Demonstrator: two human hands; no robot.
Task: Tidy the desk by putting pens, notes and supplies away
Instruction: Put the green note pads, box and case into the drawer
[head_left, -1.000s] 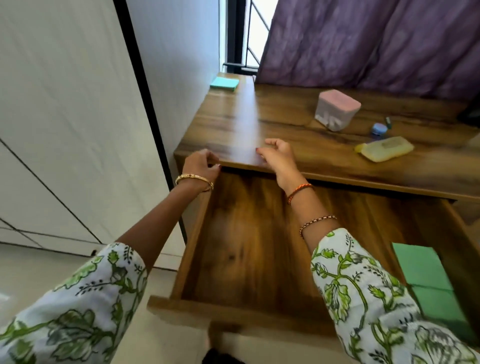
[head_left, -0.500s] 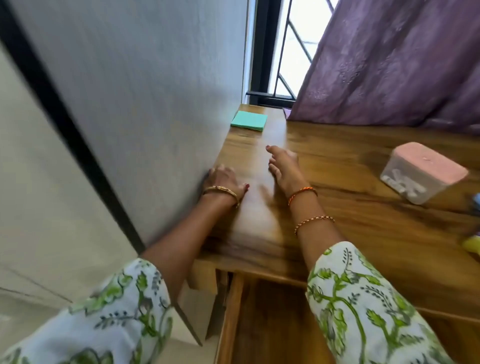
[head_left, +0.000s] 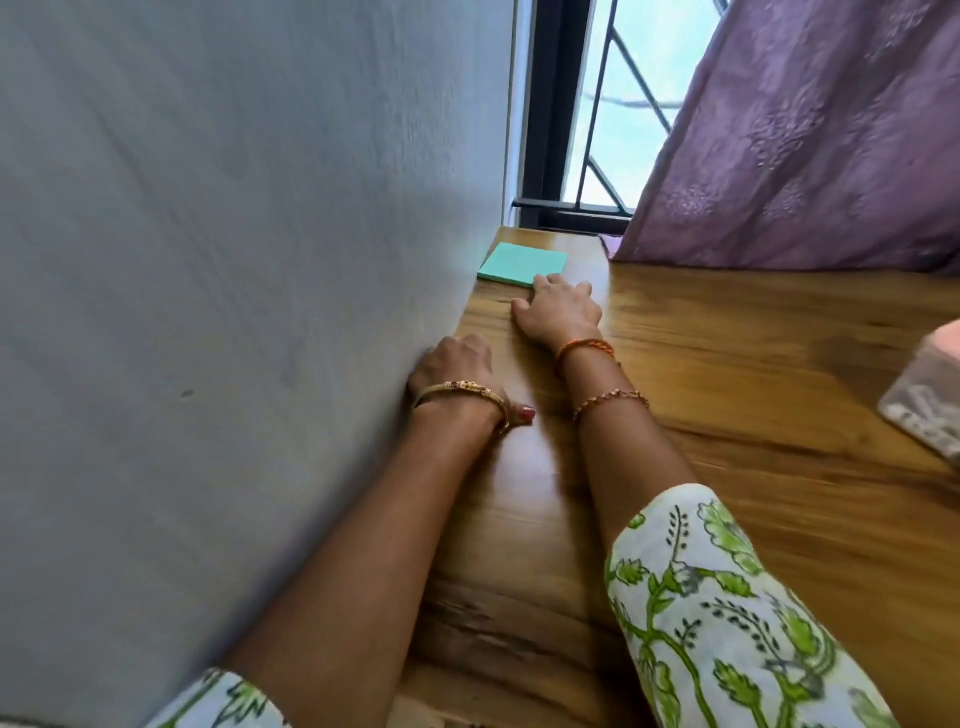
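Note:
A teal pad of sticky notes (head_left: 522, 263) lies flat on the wooden desk (head_left: 753, 395) at its far left corner, against the wall. My right hand (head_left: 558, 309) is stretched out along the desk, palm down, its fingertips touching the pad's near edge. The fingers are hidden behind the hand's back, so I cannot tell whether they grip the pad. My left hand (head_left: 457, 366) rests on the desk's left edge beside the wall, fingers loosely curled, holding nothing.
A grey wall (head_left: 234, 286) runs close along the desk's left side. A purple curtain (head_left: 810, 145) hangs behind the desk, with a barred window (head_left: 618, 104) beside it. A clear box with a pink lid (head_left: 930, 395) stands at the right edge.
My right hand has slid forward along the desk and reached the teal pad. My view has moved closer to the far corner; the open drawer is out of view. The left hand stays on the desk's left edge.

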